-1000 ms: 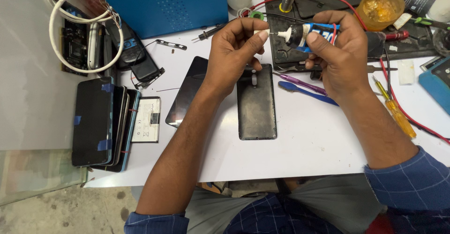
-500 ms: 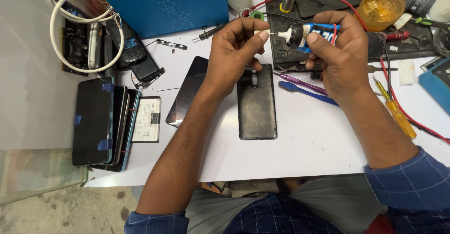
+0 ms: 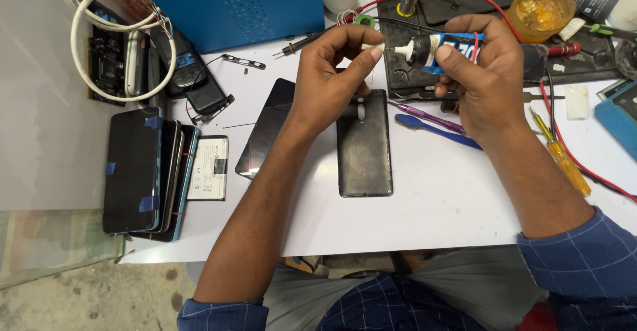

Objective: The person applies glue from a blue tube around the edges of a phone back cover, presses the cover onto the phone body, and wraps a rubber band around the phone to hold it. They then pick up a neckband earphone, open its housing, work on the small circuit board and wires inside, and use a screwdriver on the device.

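Held above the dark phone back cover [image 3: 364,144] on the white bench [image 3: 431,205], unchanged: right hand [image 3: 481,82] closed around blue adhesive tube [image 3: 446,48], left hand [image 3: 332,72] pinching its white cap [image 3: 369,46], uncapping underway.

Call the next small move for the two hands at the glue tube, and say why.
Probably twist the cap off or on at the nozzle. The left hand pinches the small white cap just at the tip of the glue tube, which the right hand grips level above the phone back cover. Cap and nozzle sit almost in line; whether they are threaded together I cannot tell.
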